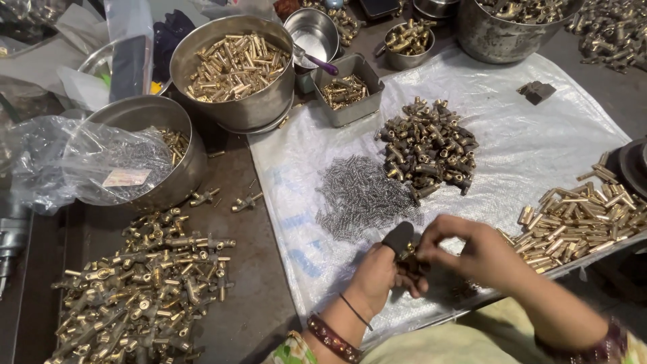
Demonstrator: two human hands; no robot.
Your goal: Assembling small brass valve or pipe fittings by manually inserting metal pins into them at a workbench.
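Holding a small brass fitting low in the frame's centre, the left hand is closed round it while the right hand pinches it, best kept steady above the white sheet.

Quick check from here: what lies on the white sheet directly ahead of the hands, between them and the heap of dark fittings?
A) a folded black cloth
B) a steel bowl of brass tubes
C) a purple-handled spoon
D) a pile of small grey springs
D: a flat pile of small grey springs lies on the white sheet just beyond the left hand and right hand, short of the dark fittings.
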